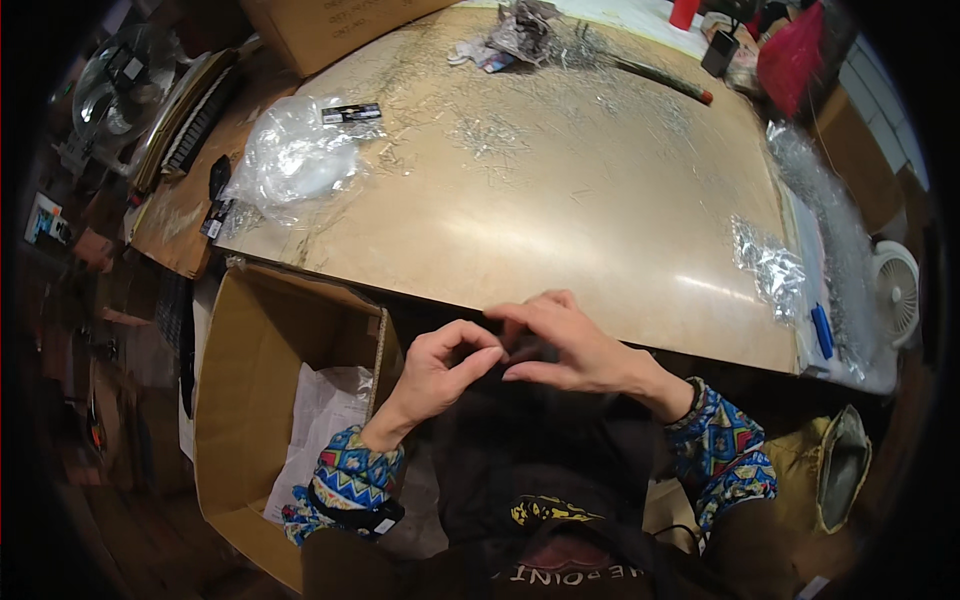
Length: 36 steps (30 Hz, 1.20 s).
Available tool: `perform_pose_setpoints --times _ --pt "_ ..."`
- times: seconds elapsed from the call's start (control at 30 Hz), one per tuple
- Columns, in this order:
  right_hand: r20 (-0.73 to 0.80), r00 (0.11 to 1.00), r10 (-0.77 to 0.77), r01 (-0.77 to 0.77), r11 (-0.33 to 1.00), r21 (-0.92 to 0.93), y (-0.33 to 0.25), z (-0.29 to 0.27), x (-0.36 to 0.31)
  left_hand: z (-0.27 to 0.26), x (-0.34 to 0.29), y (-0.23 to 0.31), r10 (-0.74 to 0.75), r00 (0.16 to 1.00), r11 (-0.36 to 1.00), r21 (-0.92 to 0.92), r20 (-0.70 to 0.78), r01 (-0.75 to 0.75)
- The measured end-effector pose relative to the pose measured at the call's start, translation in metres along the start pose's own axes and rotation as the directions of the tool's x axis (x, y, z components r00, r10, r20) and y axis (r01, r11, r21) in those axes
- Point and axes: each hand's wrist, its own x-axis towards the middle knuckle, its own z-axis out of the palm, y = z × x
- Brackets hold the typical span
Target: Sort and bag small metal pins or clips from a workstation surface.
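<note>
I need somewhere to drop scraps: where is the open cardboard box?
In the head view, the open cardboard box sits lower left, below the table edge, beside the left hand.

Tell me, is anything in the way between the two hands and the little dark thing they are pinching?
Nothing visible is. The left hand and the right hand meet fingertip to fingertip just below the near edge of the table, right on the small dark thing. It is too small to tell what it is.

Bright patterned sleeves (350, 475) in blue, yellow and red cover both forearms, with ribbed cuffs; a dark apron (540, 470) sits at lower centre.
</note>
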Motion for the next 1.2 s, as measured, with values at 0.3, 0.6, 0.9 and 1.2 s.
perform_pose_setpoints --times 0.3,0.6,0.9,1.2 --pt "0.052 0.905 0.422 -0.403 0.812 0.421 -0.018 -0.016 -0.037 0.035 -0.002 0.012 -0.273 0.959 0.920 -0.271 0.073 0.282" --pt "0.372 0.768 0.521 -0.619 0.455 0.640 -0.017 0.015 -0.116 0.047 -0.027 -0.024 -0.592 0.642 0.776 0.131 0.488 0.616" --pt "0.080 0.849 0.522 -0.515 0.852 -0.092 0.025 0.051 -0.172 0.069 -0.042 -0.093 -0.044 0.980 0.893 0.448 0.193 -0.048" --pt "0.382 0.764 0.520 -0.635 0.712 0.301 -0.006 -0.048 -0.091 0.076 -0.060 -0.112 -0.509 0.850 0.613 -0.636 0.135 0.468"
